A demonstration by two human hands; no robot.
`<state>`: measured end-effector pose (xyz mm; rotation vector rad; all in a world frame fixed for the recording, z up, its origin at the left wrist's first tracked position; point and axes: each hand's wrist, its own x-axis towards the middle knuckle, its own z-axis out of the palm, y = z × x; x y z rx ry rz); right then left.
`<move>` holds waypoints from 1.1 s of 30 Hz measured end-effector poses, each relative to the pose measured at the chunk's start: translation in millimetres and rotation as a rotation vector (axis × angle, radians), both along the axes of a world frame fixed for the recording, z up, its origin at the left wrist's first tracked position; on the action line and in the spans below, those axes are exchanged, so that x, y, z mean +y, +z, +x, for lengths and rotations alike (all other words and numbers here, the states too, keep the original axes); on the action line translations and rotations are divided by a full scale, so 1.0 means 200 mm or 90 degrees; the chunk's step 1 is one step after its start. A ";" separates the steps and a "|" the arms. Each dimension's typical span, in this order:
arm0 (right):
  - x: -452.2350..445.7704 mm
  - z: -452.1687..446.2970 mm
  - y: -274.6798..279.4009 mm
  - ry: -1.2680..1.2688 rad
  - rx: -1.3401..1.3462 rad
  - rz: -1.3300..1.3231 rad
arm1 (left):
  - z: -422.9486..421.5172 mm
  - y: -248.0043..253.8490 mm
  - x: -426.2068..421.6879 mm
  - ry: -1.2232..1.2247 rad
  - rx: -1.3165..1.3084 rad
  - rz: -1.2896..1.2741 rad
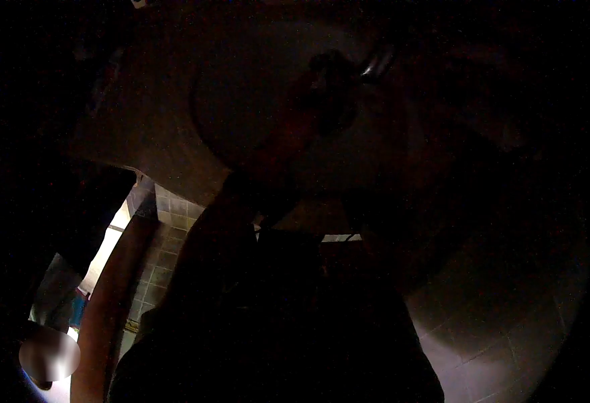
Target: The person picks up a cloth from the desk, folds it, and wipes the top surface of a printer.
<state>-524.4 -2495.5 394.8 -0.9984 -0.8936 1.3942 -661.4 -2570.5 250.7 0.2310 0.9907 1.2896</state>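
Note:
The view is very dark. A round, pale basin (241,87) is faintly visible in the upper middle. My left hand (305,97) reaches over it from below, beside a dark, uneven shape (335,91) that I cannot identify. A shiny metal piece, which looks like a tap (375,66), catches light just right of that shape. The fingers of my left hand are lost in shadow, so what they hold or touch is unclear. I cannot make out my right hand in the darkness.
A brownish counter surface (154,144) surrounds the basin's left side. Below it are floor tiles (161,269) and a brown upright edge (107,316). Part of another person (57,289) shows at the lower left. Pale tiles (476,369) lie at the lower right.

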 end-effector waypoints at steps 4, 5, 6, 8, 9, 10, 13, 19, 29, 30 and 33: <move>0.00 0.02 -0.01 0.002 -0.006 -0.004 | -0.04 0.04 -0.02 -0.019 -0.045 -0.034; 0.00 0.02 -0.01 0.002 -0.007 -0.004 | -0.06 0.05 -0.02 -0.025 -0.061 -0.042; 0.00 0.03 -0.01 0.002 -0.008 -0.007 | -0.08 0.06 -0.03 -0.029 -0.084 -0.051; 0.00 0.04 -0.01 -0.001 -0.015 -0.012 | -0.15 0.07 -0.03 -0.036 -0.158 -0.054; 0.01 0.05 -0.02 -0.003 -0.026 -0.018 | -0.19 0.08 -0.02 -0.037 -0.201 -0.052; 0.01 0.05 -0.02 -0.004 -0.035 -0.025 | -0.23 0.09 -0.02 -0.040 -0.249 -0.047; -0.02 0.09 -0.03 -0.010 -0.066 -0.050 | -0.31 0.04 -0.03 -0.053 -0.354 -0.038; -0.08 0.14 -0.10 -0.003 -0.254 -0.188 | -0.33 -0.25 -0.05 -0.075 -0.469 -0.004; -0.10 0.06 -0.40 0.031 -0.644 0.063 | 0.17 0.26 0.16 -0.095 -0.263 -0.058; -0.12 0.05 -0.41 0.080 -0.713 0.083 | 0.16 0.24 0.16 -0.105 -0.248 -0.084; -0.08 0.08 -0.44 0.104 -0.832 0.122 | 0.22 0.25 0.12 -0.095 -0.250 -0.043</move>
